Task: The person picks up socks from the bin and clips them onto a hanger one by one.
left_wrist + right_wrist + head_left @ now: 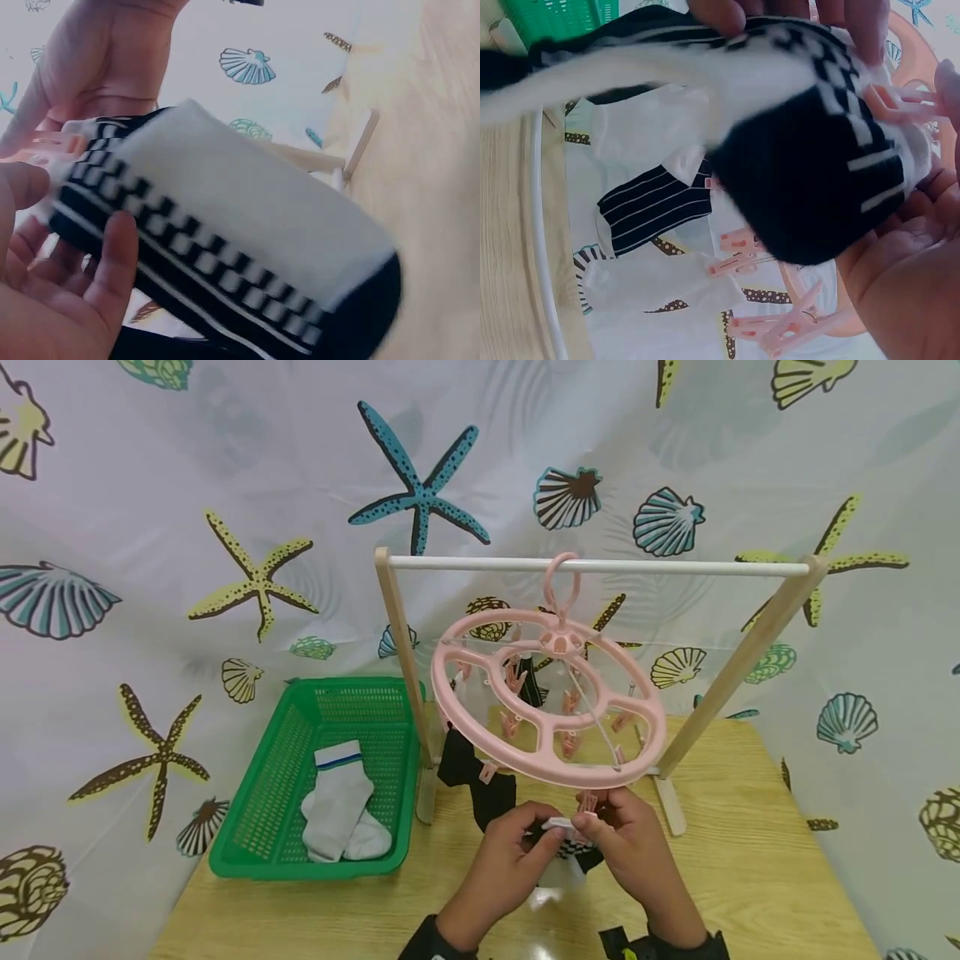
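Wooden table [750,868], wooden rack [592,566] carrying pink round clip hanger [547,702], green basket [270,827] holding white socks [341,806], left hand [510,860] and right hand [637,847] both grasping checkered sock [558,831] under hanger's front rim, beside pink clip [587,802]

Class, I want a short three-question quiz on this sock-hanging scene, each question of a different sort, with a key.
1. True or false: the green basket holds white socks.
2. What do both hands hold? A) checkered sock B) towel C) cup
3. Fill in: the pink round hanger hangs from a white ____.

Key: 1 true. 2 A: the left hand and right hand hold the checkered sock by a pink clip. 3 rail.
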Available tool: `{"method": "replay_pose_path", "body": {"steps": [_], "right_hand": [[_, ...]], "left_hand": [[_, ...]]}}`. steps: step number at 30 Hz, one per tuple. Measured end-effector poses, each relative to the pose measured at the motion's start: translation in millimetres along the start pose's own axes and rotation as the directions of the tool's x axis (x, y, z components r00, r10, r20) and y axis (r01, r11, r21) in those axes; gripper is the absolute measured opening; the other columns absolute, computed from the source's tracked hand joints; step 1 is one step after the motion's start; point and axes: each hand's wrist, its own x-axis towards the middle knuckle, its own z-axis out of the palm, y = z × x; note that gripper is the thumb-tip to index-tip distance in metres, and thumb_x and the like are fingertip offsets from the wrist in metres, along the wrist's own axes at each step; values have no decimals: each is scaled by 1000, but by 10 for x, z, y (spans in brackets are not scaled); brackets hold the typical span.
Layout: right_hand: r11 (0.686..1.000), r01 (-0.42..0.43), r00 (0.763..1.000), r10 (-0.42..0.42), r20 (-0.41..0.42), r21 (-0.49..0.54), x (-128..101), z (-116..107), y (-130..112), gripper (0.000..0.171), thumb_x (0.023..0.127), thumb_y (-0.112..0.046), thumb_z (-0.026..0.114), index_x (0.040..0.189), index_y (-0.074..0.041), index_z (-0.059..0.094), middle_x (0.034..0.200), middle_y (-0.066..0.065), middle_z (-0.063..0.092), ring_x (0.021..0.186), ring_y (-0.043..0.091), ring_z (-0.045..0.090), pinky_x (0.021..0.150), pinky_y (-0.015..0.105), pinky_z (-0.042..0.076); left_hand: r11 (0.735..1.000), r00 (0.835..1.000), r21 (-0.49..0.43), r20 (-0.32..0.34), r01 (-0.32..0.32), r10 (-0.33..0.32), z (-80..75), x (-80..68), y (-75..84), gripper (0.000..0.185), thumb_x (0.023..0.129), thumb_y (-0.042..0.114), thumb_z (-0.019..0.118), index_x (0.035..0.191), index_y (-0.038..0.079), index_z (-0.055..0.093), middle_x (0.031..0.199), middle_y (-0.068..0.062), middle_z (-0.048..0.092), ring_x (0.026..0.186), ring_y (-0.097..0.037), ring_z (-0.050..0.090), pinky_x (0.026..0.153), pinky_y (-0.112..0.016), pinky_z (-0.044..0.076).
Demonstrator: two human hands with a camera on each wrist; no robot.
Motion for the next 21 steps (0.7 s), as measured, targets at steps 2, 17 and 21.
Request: {"method": "replay_pose_path", "body": {"steps": [2,17,21], "right_hand": [[1000,-6,1000,6,-1,7,-6,10,35,11,86,6,58,93,-1,52,89,12,53,67,14,56,57,30,51],[989,-73,994,61,-92,-130,47,125,-294,13,81,4,65,87,-1,55,77,2,54,64,11,56,56,30,51],[978,-73,994,55,-96,-197,46,146,-306,16,79,0,68,89,-6,58,75,-1,56,65,12,56,57,29,49]], "left_hand": [[991,997,111,-38,-69,74,-54,-14,48,13,92,20,57,101,12,61,98,0,60,83,-8,58,61,-19,50],[597,880,780,-136,-188,455,-389,318,699,36,83,38,65,110,15,67,122,-11,49,114,-31,37,94,-47,29],[602,914,792,-167,-99,370,-391,345,629,40,81,43,66,109,14,66,124,-11,47,114,-32,35,93,-46,30]]}}
